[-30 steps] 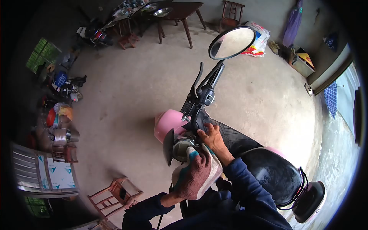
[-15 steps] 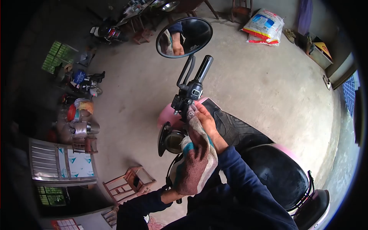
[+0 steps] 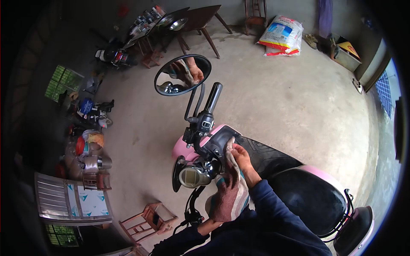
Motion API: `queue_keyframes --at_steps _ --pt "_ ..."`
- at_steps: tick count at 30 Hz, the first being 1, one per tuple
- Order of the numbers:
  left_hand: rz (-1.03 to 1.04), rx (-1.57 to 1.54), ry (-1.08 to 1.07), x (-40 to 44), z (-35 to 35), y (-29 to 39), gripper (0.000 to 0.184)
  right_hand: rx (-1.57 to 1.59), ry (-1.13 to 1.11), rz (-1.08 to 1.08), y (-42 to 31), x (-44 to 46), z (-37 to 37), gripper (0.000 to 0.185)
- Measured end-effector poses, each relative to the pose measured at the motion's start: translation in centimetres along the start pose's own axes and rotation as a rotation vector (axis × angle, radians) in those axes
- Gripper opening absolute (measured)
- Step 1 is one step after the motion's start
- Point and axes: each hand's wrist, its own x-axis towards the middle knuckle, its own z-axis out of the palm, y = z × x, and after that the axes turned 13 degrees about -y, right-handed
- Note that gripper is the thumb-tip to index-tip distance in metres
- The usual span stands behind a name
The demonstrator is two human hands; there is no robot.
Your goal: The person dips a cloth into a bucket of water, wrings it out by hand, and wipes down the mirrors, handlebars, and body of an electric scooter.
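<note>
1. The right hand (image 3: pixel 241 159) pinches the tip of the striped cloth (image 3: pixel 229 192), thumb and fingers together, at the frame's lower centre.
2. The left hand (image 3: pixel 209 226), bare only at the wrist, is under the cloth; I can't tell its grip.
3. The cloth looks light, soft, hardly slippery; its loose edge seems easiest to hold.

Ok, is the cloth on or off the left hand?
On: the cloth hides everything past the left wrist; the right hand holds the cloth's tip.
</note>
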Motion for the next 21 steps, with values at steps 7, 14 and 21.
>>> queue_keyframes --at_steps 7,14,21 --pt "0.142 -0.256 0.181 3.0 -6.7 4.5 0.053 -0.024 -0.267 -0.627 -19.3 6.7 9.0 0.050" --pt "0.006 0.210 0.342 4.3 -9.6 5.7 0.062 -1.006 -0.109 -0.840 -16.4 4.1 12.1 0.041" --pt "0.098 -0.241 0.266 6.3 -3.6 -1.4 0.068 -1.463 0.068 -0.969 -23.4 7.7 11.7 0.039"
